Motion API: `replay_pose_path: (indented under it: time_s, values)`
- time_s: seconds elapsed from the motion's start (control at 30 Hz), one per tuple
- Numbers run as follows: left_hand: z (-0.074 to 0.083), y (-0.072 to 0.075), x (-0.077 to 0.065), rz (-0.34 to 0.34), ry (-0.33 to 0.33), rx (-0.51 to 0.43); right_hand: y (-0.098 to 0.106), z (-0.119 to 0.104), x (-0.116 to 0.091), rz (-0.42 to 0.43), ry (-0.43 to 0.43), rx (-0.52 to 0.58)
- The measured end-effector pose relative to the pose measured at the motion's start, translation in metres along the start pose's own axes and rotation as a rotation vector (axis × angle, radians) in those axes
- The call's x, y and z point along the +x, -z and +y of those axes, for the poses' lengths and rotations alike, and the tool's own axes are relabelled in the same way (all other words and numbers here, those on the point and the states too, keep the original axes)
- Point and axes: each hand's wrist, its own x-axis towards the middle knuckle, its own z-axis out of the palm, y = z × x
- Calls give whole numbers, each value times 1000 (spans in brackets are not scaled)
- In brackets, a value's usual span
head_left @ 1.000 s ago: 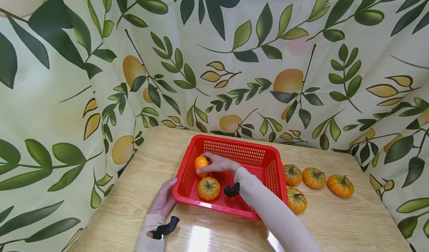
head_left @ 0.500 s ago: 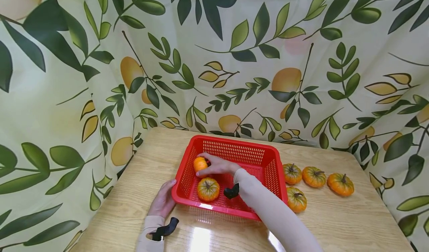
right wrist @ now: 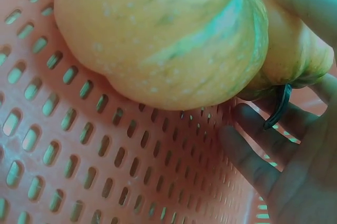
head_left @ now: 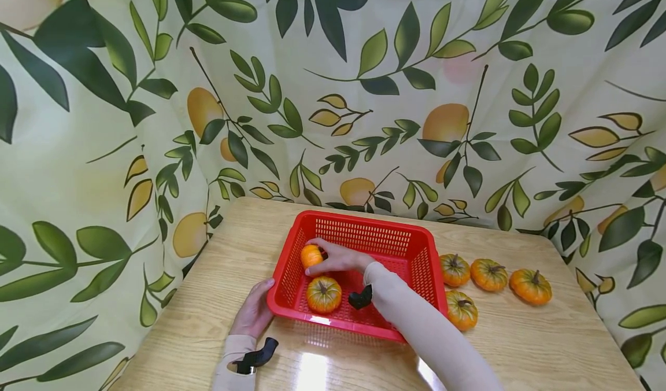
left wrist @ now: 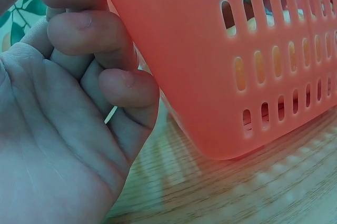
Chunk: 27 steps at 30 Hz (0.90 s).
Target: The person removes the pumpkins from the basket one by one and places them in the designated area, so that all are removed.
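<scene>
Inside the red plastic basket, my right hand grips a small orange pumpkin near the left wall. In the right wrist view the stem of this pumpkin points toward the palm, with the thumb on one side and fingers on the other. A second pumpkin, yellow-orange with pale green streaks, sits stem up in the basket's near left part. My left hand rests against the outside of the basket's near left corner. Its loosely curled fingers touch the basket wall in the left wrist view.
Right of the basket, several more pumpkins lie on the wooden table. One pumpkin sits close by the basket's right wall; another pumpkin is farthest right. Leaf-patterned cloth hangs behind the table and along its sides.
The gripped pumpkin has turned slightly in my right hand and shifted a little. My left hand and the basket stay in place.
</scene>
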Motion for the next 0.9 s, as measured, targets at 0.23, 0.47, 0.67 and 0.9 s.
replay_pose_path:
  time_s: [0.23,0.47,0.67,0.9]
  values:
    - [0,0,1,-18,-7,-12,2,1,0,-11,3,0]
    - [0,1,0,-21,-3,-6,0,1,1,-20,5,6]
    - [0,1,-1,6,9,8,-1,-6,1,2,14,2]
    - [1,-1,1,20,8,16,1,-13,-1,65,14,9]
